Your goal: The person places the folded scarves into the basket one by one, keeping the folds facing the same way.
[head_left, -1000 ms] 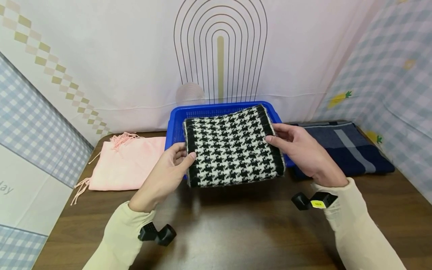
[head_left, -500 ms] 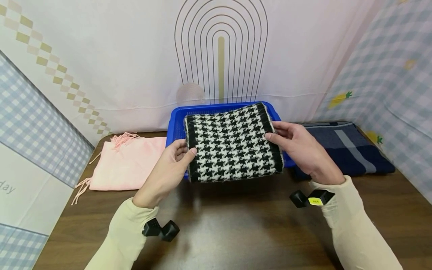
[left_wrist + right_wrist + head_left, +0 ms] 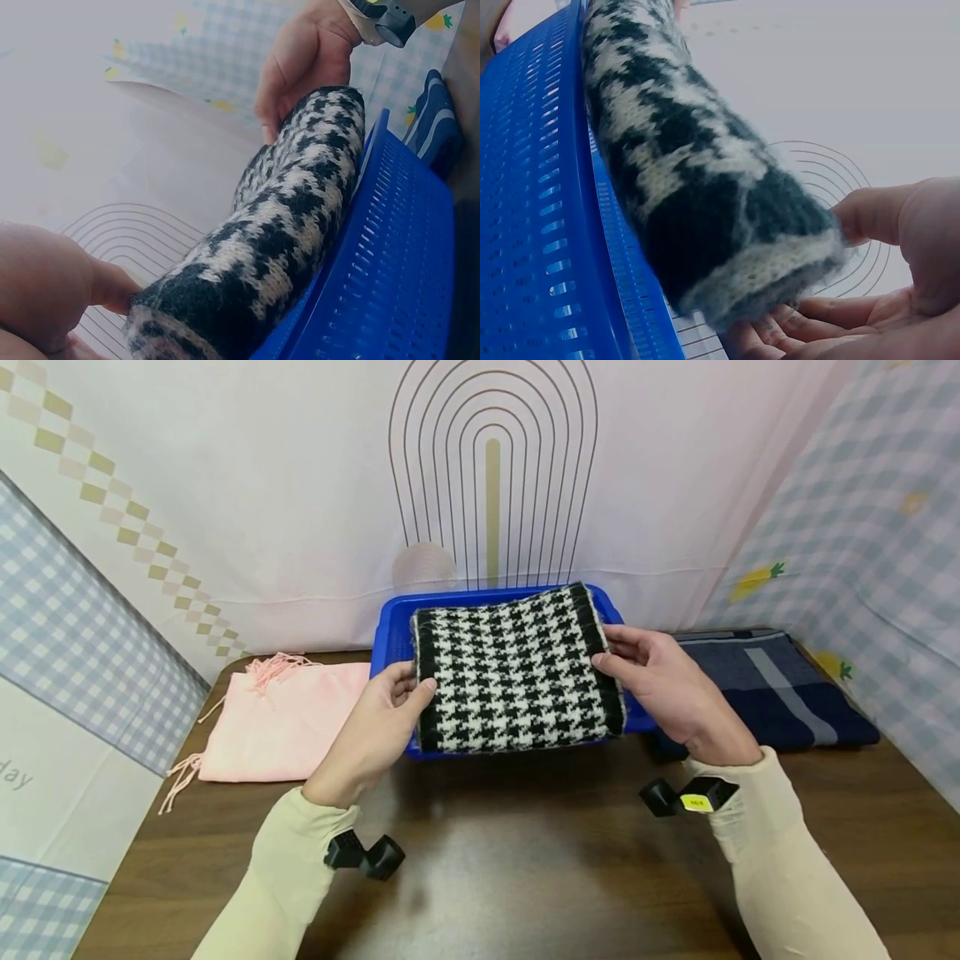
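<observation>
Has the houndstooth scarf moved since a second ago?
Yes. The houndstooth scarf has shifted away from the person, further over the blue basket.

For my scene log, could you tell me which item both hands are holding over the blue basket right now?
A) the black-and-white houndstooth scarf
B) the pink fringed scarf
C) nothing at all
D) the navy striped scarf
A: the left hand and right hand each grip an end of the folded houndstooth scarf above the blue basket, while the pink scarf and the navy scarf lie untouched on the table.
</observation>
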